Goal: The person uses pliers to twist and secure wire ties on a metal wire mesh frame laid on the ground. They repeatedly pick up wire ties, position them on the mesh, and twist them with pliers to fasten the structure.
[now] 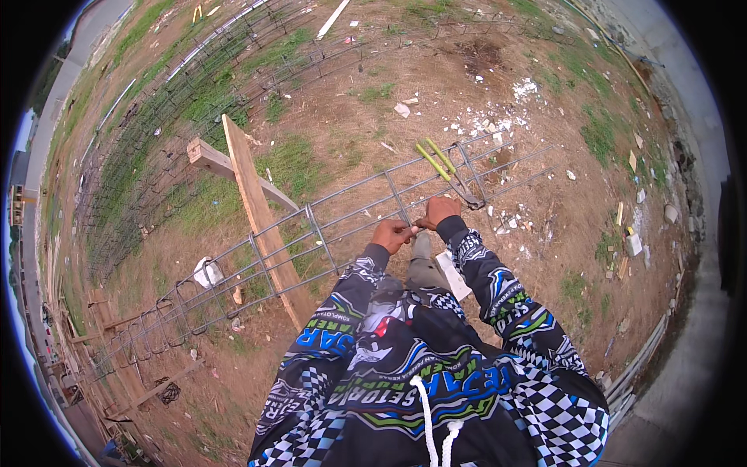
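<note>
A long rebar cage point(354, 214) of thin steel bars and square stirrups runs from the lower left toward the upper right in front of me. My left hand point(393, 234) is at its near bar, fingers pinched together beside a stirrup point(398, 198). Just to the right, my right hand point(440, 212) is closed, its fingertips nearly meeting the left ones. Whatever the fingers hold is too small or hidden to make out. Tying pincers point(459, 185) with yellow-green handles lie across the cage, beyond my right hand, close to an end stirrup.
A wooden plank point(261, 210) and a timber beam point(214, 162) prop the cage at left. More rebar cages point(156, 148) lie on the grass at far left. White rubble point(498, 117) is scattered at upper right. Pipes point(642, 366) lie along a concrete edge at right.
</note>
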`<action>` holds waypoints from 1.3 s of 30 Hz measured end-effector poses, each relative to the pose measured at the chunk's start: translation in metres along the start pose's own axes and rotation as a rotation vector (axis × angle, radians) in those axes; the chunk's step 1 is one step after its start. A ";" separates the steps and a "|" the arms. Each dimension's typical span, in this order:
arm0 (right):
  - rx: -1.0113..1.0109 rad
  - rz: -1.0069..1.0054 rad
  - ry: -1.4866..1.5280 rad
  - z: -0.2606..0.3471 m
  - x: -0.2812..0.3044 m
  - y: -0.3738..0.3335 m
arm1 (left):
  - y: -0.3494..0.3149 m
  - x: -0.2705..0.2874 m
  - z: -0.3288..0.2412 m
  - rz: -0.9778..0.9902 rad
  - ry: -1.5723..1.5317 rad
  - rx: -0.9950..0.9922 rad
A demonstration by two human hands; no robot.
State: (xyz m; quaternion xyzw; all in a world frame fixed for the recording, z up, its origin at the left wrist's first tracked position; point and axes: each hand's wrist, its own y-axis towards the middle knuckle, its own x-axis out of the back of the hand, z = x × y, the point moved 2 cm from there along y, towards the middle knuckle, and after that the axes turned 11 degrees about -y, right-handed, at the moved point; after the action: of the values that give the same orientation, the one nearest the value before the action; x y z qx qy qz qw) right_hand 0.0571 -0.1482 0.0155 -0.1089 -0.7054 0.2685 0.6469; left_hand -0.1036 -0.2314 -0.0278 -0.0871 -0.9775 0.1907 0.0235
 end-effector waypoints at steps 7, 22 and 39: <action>0.213 -0.675 0.362 -0.020 -0.018 -0.071 | 0.008 0.000 0.002 0.072 -0.029 0.009; 0.416 -0.547 0.226 -0.027 -0.052 -0.064 | 0.008 0.000 0.004 0.098 -0.038 -0.007; -0.131 -0.278 0.913 0.041 -0.082 -0.112 | -0.008 -0.012 -0.005 -0.151 0.310 -0.077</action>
State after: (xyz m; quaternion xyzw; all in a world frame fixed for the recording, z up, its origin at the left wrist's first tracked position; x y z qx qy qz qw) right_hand 0.0506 -0.2922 0.0032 -0.1608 -0.3727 0.0592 0.9120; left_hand -0.0921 -0.2385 -0.0202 -0.0427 -0.9724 0.1353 0.1850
